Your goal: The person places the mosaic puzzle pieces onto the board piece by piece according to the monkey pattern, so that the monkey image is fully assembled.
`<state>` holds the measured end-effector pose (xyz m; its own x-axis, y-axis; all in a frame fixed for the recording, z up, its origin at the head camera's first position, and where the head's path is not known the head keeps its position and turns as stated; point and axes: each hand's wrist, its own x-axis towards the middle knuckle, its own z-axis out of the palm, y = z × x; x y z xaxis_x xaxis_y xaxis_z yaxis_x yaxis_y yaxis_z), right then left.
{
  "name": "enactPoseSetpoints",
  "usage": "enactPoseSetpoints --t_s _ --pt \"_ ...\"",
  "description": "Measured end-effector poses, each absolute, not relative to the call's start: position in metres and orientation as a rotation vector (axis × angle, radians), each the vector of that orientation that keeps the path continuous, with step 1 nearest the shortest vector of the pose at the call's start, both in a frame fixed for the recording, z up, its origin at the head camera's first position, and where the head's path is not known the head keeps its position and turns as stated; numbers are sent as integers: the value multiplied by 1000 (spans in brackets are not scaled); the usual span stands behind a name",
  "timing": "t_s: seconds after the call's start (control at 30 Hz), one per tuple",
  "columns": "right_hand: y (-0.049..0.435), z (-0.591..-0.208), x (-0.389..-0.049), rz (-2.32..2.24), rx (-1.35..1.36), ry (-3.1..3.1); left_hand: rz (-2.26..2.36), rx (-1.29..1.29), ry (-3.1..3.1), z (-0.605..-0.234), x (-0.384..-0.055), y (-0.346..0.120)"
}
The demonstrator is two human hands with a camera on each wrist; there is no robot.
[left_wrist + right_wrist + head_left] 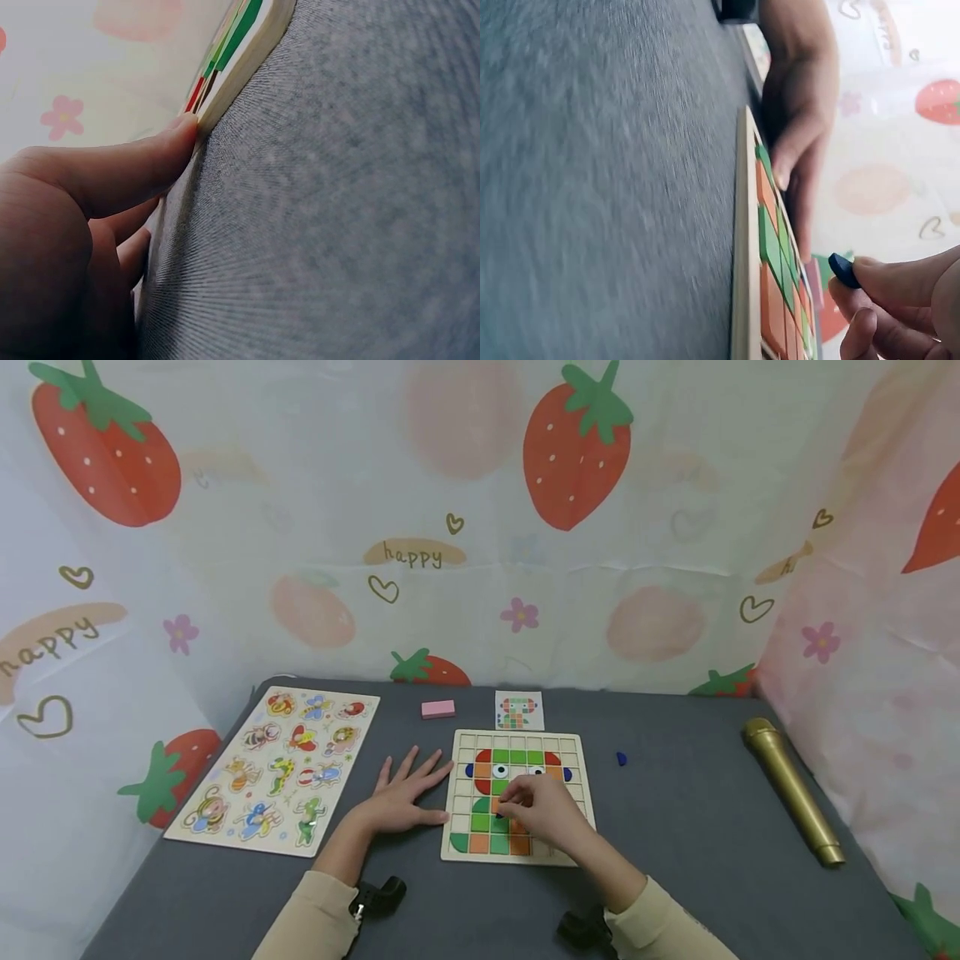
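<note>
A wooden grid board (465, 742) lies flat on the table, with red, green, orange and blue tiles and two eye tiles set in its squares. My left hand (397, 800) lies at the board's left side with fingers spread, the thumb (142, 166) touching its edge. Over the middle of the board, my right hand (553, 810) pinches a small dark blue piece (843, 270) between thumb and finger. In the right wrist view this piece is held above the tiles. My right hand covers part of the board in the head view.
A pattern card (519, 712) lies behind the board, with a pink block (438, 709) left of it. Another small blue piece (621, 759) lies to the board's right. An insect picture puzzle (247, 770) sits at left, a gold microphone (795, 793) at far right.
</note>
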<state>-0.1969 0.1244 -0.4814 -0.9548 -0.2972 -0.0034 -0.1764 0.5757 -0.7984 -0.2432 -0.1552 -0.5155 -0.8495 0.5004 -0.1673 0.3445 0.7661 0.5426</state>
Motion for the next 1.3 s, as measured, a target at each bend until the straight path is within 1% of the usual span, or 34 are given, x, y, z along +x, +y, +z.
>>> enactPoseSetpoints --t_s 0.3,0.53,0.83,1.3 --pt "96 -486 -193 -1222 -547 2656 754 667 2663 -516 -242 -156" --pt "76 -488 -199 -1147 -483 2702 757 684 2662 -517 -242 -157" --pt "61 -487 -206 -958 -511 2781 772 679 2663 -516 -242 -156" --pt "55 -478 -209 -934 -466 2741 750 670 2667 -516 -242 -155"
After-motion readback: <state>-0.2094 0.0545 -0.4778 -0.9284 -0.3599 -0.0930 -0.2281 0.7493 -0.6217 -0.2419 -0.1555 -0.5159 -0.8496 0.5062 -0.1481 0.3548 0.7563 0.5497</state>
